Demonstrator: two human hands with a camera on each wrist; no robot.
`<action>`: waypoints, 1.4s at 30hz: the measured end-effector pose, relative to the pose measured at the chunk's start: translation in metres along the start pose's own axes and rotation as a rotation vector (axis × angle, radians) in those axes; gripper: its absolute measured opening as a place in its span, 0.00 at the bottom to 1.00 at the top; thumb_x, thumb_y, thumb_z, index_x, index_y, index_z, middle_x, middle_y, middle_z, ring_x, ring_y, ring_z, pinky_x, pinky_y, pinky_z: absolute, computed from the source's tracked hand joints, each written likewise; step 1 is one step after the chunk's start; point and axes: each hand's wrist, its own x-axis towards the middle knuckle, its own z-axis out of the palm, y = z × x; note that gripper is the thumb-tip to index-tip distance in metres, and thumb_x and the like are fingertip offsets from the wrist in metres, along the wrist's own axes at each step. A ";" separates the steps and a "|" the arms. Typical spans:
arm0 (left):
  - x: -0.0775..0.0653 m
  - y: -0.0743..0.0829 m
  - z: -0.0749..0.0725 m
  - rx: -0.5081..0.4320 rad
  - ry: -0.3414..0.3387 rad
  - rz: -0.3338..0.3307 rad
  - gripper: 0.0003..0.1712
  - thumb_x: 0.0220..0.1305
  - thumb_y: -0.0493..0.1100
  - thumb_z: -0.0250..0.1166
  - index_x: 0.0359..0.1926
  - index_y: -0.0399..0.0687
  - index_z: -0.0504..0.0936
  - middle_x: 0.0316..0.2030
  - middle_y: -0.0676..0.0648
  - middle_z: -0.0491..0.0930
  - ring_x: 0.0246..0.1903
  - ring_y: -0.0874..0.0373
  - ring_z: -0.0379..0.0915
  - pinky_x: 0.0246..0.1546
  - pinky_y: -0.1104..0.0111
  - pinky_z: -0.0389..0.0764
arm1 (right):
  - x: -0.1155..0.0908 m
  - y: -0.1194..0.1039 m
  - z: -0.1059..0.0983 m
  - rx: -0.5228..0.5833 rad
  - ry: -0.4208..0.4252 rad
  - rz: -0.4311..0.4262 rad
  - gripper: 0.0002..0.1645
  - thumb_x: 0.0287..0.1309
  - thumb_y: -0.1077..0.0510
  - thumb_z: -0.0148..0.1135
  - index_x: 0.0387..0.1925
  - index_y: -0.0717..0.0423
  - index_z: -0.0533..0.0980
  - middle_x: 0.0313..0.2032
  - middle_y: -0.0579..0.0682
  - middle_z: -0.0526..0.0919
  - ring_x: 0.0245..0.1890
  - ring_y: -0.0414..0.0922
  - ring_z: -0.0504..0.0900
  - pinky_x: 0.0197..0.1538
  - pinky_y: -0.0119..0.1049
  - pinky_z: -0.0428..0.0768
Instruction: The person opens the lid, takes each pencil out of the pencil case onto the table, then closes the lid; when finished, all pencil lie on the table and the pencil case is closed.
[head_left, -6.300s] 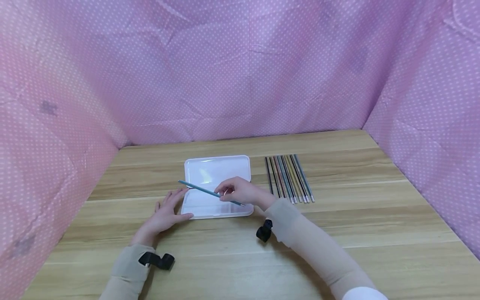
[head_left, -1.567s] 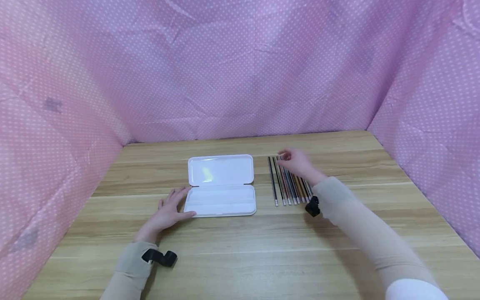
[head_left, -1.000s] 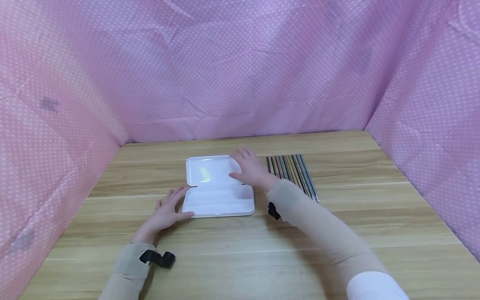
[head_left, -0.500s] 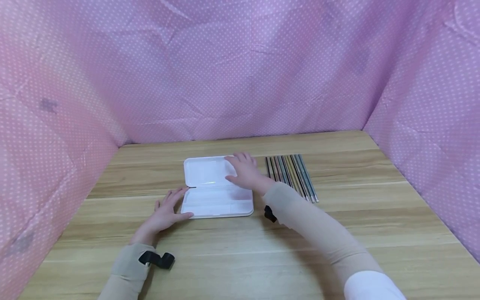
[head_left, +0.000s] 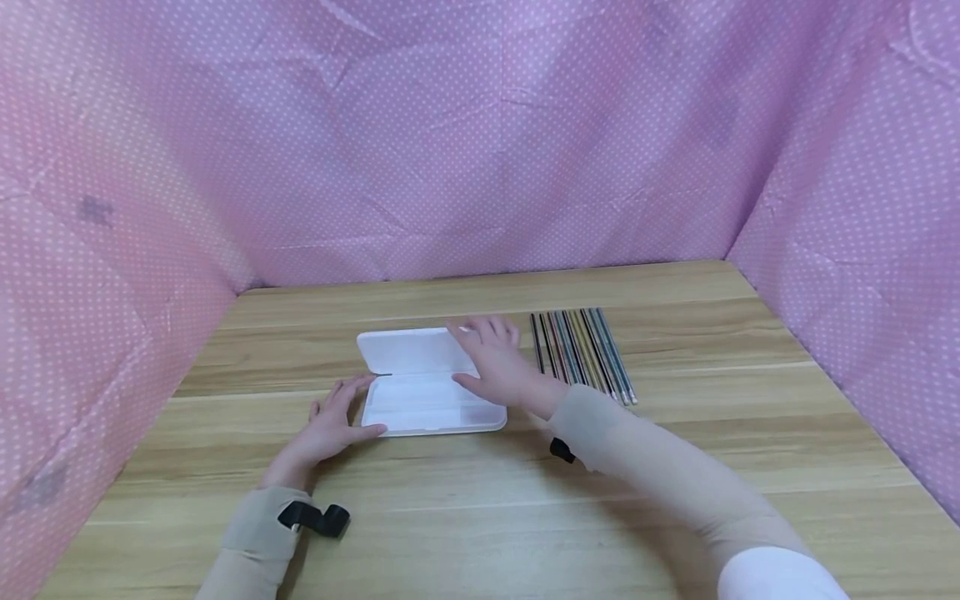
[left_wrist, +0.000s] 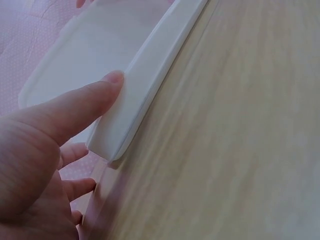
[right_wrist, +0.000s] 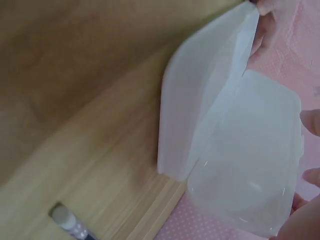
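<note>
A white plastic pencil case (head_left: 412, 406) lies unfolded on the table, its lid (head_left: 408, 352) tilted up from the tabletop along the back hinge. At the case's left end, my left hand (head_left: 330, 429) rests with the thumb (left_wrist: 80, 110) straight on the front rim and the other fingers spread by the end wall. My right hand (head_left: 498, 367) is at the lid's right part, fingers extended past its far edge. In the right wrist view those fingertips (right_wrist: 311, 122) touch or nearly touch the rim of the lid. The right hand hides the lid's right corner.
Several pencils (head_left: 588, 354) lie side by side in a row right of the case, erasers toward me. The right hand and wrist cover part of the row's near left side. Pink dotted cloth (head_left: 480, 167) walls off the wooden table (head_left: 450, 517) behind and at both sides.
Earlier the right hand held a teal pencil over the case, then was at the pencil row, where that pencil seems to lie. It moved left to the lid, which has tipped upward. The left hand stayed.
</note>
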 end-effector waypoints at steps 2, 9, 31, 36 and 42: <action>0.000 0.001 0.000 0.005 0.003 -0.012 0.52 0.52 0.57 0.71 0.69 0.42 0.54 0.70 0.32 0.49 0.70 0.30 0.30 0.59 0.31 0.26 | -0.006 -0.004 0.000 0.021 0.004 0.003 0.38 0.61 0.46 0.60 0.68 0.55 0.61 0.61 0.58 0.65 0.61 0.54 0.59 0.62 0.57 0.53; 0.002 0.000 0.002 0.004 0.005 -0.043 0.64 0.50 0.57 0.72 0.70 0.31 0.40 0.70 0.27 0.48 0.70 0.32 0.37 0.61 0.34 0.27 | -0.016 -0.015 0.001 0.066 0.004 -0.033 0.22 0.68 0.47 0.51 0.57 0.52 0.75 0.51 0.53 0.78 0.54 0.50 0.71 0.61 0.49 0.66; -0.013 0.023 -0.009 0.041 -0.077 0.114 0.50 0.58 0.55 0.66 0.72 0.40 0.51 0.72 0.31 0.38 0.71 0.32 0.30 0.64 0.35 0.39 | -0.024 -0.015 0.017 -0.139 -0.292 -0.153 0.21 0.62 0.51 0.60 0.57 0.41 0.76 0.64 0.62 0.69 0.64 0.62 0.66 0.66 0.54 0.63; -0.020 0.037 -0.001 0.186 -0.110 0.178 0.48 0.55 0.57 0.68 0.70 0.41 0.59 0.72 0.32 0.44 0.71 0.31 0.32 0.64 0.34 0.41 | -0.025 -0.015 0.017 -0.170 -0.312 -0.176 0.22 0.63 0.51 0.59 0.58 0.39 0.75 0.65 0.61 0.68 0.63 0.64 0.67 0.61 0.59 0.68; -0.023 0.042 0.003 0.180 -0.137 0.184 0.49 0.55 0.53 0.69 0.71 0.38 0.56 0.73 0.34 0.43 0.71 0.33 0.31 0.66 0.38 0.43 | -0.025 -0.013 0.018 -0.193 -0.280 -0.217 0.22 0.61 0.52 0.60 0.57 0.39 0.76 0.63 0.60 0.71 0.61 0.63 0.70 0.58 0.59 0.72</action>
